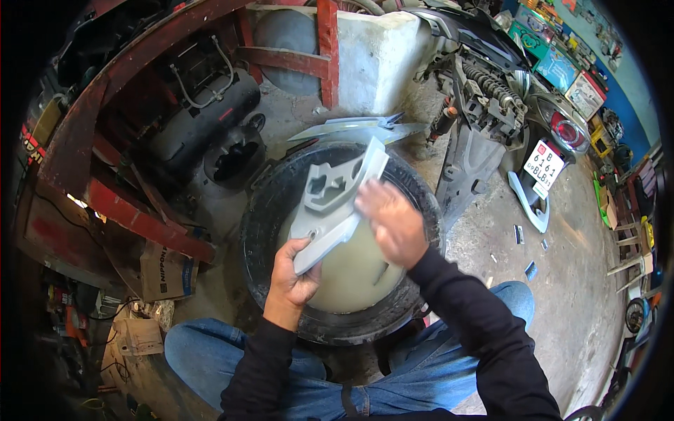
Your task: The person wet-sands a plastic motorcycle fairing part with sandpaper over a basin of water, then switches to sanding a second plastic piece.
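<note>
At the far left a red frame leans into view, with a black cylindrical tank lying behind it and a cardboard box standing by its lower end. Next comes the left hand, in a black sleeve, its fingers clenched around the lower end of a pale grey panel. The panel is held tilted above a round black basin, its upper end up and to the right, its cut-out openings on the left side. Cloudy, yellowish liquid lies in the basin below, and further pale panels rest just beyond the far rim. To the right, the right hand is at the panel's right edge, over the basin; its fingers are blurred, so I cannot tell whether they grip anything or only lie against the surface. Further right stands a partly stripped motorcycle with a coil spring exposed, a white number plate near its tail light. Small blue scraps lie on the concrete floor.
</note>
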A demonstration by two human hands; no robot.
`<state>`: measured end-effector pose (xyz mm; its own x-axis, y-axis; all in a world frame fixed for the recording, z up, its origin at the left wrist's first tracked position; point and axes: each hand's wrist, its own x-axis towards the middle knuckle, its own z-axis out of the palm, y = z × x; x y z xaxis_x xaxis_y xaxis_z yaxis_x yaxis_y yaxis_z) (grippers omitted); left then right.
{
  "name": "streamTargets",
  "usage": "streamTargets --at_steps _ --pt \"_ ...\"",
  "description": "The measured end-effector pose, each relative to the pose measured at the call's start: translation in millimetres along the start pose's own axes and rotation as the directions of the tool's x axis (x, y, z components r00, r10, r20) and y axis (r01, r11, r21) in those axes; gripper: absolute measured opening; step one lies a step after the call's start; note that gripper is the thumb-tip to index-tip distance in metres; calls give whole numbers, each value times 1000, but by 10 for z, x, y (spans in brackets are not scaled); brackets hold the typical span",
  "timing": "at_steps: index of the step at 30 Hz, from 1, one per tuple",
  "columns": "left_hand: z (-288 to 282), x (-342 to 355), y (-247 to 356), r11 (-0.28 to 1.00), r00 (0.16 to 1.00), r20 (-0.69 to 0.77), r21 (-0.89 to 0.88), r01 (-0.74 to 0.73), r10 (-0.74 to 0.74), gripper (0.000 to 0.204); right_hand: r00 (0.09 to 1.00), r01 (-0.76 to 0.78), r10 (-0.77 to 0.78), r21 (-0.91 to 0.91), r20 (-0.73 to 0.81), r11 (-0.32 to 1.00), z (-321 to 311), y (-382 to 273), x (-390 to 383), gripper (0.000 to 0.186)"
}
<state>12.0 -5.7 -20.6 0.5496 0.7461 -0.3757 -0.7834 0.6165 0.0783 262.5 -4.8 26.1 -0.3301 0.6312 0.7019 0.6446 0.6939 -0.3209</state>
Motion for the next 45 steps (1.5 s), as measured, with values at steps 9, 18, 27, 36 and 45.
streamTargets --at_steps 9,18,27,36,45 --pt "-119 11 -36 1000 1000 -9 -6 -13 13 28 995 -85 83 44 50 995 67 164 47 37" --pt "-282 -43 -22 994 994 77 -73 87 -82 34 987 -131 136 58 -86 990 32 255 160 36" --pt "-199 31 -128 980 991 69 -153 128 -118 31 983 -131 116 -105 -142 986 -83 377 234 39" --pt "-176 30 -127 993 995 35 -67 98 -96 26 989 -138 125 -216 -75 966 15 154 141 40" --pt "-105 48 -161 992 999 -20 -121 23 -26 21 996 2 9 -126 94 992 211 -228 -138 42"
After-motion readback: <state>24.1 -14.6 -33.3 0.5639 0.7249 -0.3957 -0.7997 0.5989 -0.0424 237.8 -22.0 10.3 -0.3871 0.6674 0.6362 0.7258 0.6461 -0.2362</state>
